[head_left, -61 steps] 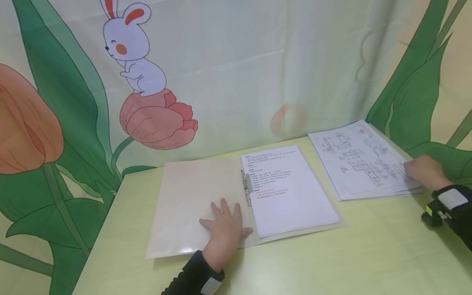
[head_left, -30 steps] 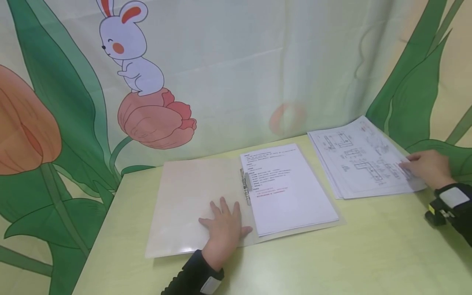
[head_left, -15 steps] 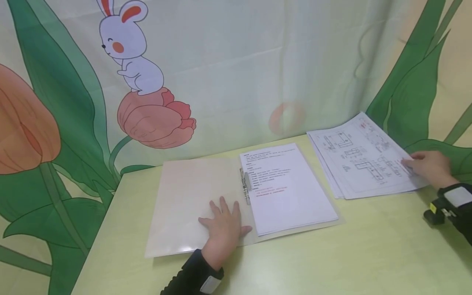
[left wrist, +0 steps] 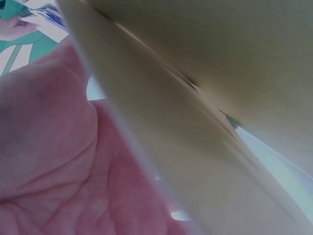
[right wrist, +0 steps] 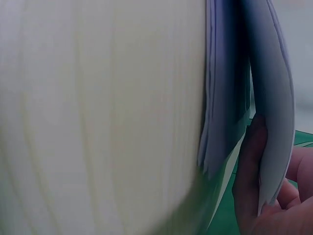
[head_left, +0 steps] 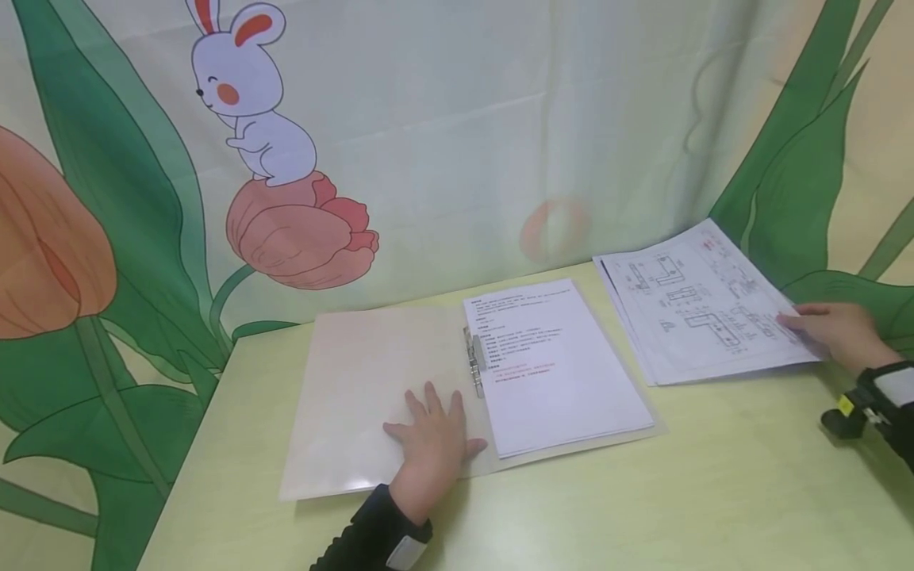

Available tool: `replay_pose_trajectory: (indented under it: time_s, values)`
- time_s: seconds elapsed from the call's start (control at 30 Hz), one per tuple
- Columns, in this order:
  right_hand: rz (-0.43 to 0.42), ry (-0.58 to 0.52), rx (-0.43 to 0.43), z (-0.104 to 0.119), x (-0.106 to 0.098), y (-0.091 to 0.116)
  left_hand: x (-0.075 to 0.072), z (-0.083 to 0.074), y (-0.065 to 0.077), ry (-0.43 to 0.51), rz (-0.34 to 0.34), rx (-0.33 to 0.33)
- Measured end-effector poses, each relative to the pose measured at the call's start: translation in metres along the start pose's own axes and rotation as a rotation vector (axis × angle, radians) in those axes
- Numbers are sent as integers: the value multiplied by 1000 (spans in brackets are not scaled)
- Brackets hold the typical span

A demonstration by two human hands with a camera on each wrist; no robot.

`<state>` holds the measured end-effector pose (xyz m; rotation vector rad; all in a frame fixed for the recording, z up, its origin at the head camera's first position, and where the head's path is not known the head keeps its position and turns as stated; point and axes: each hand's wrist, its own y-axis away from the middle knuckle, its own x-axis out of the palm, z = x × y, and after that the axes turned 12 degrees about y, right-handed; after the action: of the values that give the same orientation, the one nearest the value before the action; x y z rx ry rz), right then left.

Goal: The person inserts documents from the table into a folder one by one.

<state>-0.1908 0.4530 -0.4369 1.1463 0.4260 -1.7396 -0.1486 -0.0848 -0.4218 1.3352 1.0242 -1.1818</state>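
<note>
My left hand (head_left: 432, 440) rests with spread fingers on the left cover of an open, pale folder (head_left: 364, 357), close to its spine. The left wrist view shows the palm beside the cover's edge. A metal clip (head_left: 474, 361) runs along the spine, and printed pages (head_left: 571, 404) lie on the folder's right side. At the far right, my right hand (head_left: 839, 337) pinches the right edge of some drawing sheets (head_left: 707, 309). In the right wrist view these sheets (right wrist: 271, 63) bend up from the lower sheets (right wrist: 220, 83), between thumb and fingers.
All of this lies on a pale yellow-green table (head_left: 607, 507). Behind it hangs a curtain (head_left: 443, 159) printed with a rabbit, tulips and leaves. The drawing sheets reach close to the curtain at the back right.
My right hand has moved a little to the right along with the upper drawing sheets, whose right edge is now raised. The left hand has stayed in place on the folder.
</note>
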Motion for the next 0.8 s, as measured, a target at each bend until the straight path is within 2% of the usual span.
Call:
replay_pose_trajectory:
  time_s: [0.2, 0.47, 0.8]
  values:
    - [33, -70, 60, 2, 2, 2, 4, 2, -1, -1, -8, 6]
    - [65, -124, 82, -4, 5, -1, 4, 1, 0, 4, -2, 2]
    - [104, -132, 14, 2, 3, 10, 2, 1, 0, -1, -12, 12]
